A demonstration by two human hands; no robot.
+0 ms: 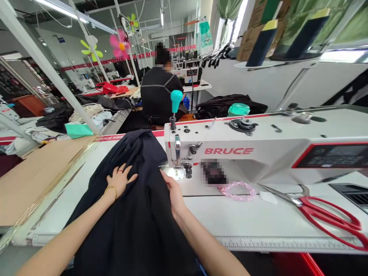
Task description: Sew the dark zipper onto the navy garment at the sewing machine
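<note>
A large piece of dark navy fabric (138,214) drapes over the sewing machine table and down its front edge. My left hand (119,182), with a gold bangle at the wrist, lies flat on the fabric with its fingers spread. Beside the needle plate (174,173), my right hand (174,193) grips the fabric's right edge between thumb and fingers; the fingers are partly hidden. The white sewing machine (230,134) stands just beyond, its presser foot area close to the fabric edge.
Red-handled scissors (324,214) lie on the right of the table, near a pink bead bracelet (238,191) and a white chalk-like piece (268,197). A ruler strip (273,242) runs along the front edge. Ahead, a co-worker (159,92) sits facing away. Thread cones (261,44) stand upper right.
</note>
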